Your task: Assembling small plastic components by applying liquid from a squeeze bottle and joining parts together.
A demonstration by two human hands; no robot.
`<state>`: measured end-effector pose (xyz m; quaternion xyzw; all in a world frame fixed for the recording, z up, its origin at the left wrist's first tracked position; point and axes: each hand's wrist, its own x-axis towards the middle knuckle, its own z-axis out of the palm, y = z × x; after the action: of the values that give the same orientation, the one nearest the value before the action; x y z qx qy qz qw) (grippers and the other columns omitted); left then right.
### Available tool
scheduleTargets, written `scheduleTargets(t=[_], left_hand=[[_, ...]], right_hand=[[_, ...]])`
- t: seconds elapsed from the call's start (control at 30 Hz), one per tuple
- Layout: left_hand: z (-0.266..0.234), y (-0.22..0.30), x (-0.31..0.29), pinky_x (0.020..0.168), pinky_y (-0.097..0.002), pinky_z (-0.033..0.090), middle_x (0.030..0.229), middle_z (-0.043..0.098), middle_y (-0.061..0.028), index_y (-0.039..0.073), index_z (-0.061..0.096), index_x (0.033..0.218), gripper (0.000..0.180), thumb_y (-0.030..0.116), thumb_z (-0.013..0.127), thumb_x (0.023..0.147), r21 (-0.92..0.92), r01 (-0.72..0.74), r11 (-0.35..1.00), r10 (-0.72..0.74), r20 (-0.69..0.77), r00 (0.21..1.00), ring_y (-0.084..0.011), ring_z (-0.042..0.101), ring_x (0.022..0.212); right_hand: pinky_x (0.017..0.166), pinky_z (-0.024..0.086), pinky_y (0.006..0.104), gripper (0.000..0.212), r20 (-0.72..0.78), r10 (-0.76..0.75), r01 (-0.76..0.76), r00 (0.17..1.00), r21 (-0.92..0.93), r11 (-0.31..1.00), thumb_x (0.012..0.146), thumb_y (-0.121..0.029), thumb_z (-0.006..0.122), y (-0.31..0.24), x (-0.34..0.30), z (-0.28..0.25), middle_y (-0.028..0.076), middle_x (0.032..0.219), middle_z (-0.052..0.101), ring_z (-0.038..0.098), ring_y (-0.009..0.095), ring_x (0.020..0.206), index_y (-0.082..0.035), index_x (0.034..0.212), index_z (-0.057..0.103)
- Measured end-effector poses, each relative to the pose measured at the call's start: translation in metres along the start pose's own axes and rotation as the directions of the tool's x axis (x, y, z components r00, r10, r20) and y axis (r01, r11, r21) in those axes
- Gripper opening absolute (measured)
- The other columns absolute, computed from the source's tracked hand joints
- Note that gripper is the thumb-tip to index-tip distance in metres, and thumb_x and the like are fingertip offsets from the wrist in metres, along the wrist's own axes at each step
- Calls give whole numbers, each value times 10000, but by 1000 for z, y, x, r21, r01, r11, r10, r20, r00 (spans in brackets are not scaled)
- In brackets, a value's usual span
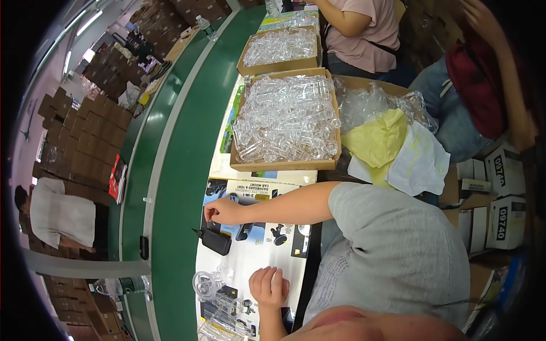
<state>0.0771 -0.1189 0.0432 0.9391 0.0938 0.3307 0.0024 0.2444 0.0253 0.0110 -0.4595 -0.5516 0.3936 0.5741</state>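
My right hand (223,212) pinches its fingers together just above a black box-shaped device (216,242) with a dark pointed end. What the fingertips hold, if anything, is too small to make out. Nearer the lower edge, my left hand (269,286) is curled closed over the printed cardboard sheet (238,261); its palm is hidden. Beside it lie a loop of clear tubing or plastic (206,284) and several clear plastic pieces (224,318). Past my right arm, a cardboard tray (284,165) is heaped with clear plastic parts (287,116).
A second filled tray (281,46) stands beyond. Along the sheet runs a green conveyor belt (187,142) with a metal rail. Crumpled yellow paper (376,139) and clear bags lie beside the tray. Two people sit close by; another person (61,213) stands across the belt. White boxes (505,170) are stacked behind.
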Motion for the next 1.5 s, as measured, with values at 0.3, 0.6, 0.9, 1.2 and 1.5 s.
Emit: scheduleTargets(t=[0.3,0.6,0.9,1.2,1.5], left_hand=[[17,-13,-19,580,-355,428,761,545,-110,19,550,883,278,-50,541,613,-177,220,959,-234,-61,970,-266,532,660],[32,-18,-20,379,-308,340,499,446,-65,19,576,695,52,6,530,673,-183,366,913,-366,31,930,-209,423,386],[31,-17,-16,373,-325,320,494,417,-62,43,529,634,72,21,545,701,21,368,930,-368,34,929,-218,409,390],[36,-10,-13,377,-342,290,488,386,-84,31,453,565,189,23,527,740,98,470,877,-471,-12,882,-252,389,396],[36,-9,-11,383,-353,285,467,373,-99,31,390,555,242,26,513,763,133,538,832,-539,-35,842,-263,378,393]], right_hand=[[598,440,238,91,-44,-29,30,999,5,1000,706,2,503,9,8,-4,37,733,605,560,111,675,-29,757,572],[593,437,315,85,-35,16,-18,999,-84,996,689,-67,501,10,5,1,55,701,608,583,191,666,-76,726,577],[571,441,323,92,3,-56,56,998,-8,998,672,-47,501,5,-1,11,70,675,607,586,218,647,-70,718,577],[581,429,312,102,-34,-20,21,999,24,1000,674,-42,492,2,-3,3,73,694,601,576,207,661,-50,741,568],[571,433,323,84,-57,-32,32,998,9,999,671,-55,501,4,-2,5,74,687,602,580,222,649,-60,723,567]])
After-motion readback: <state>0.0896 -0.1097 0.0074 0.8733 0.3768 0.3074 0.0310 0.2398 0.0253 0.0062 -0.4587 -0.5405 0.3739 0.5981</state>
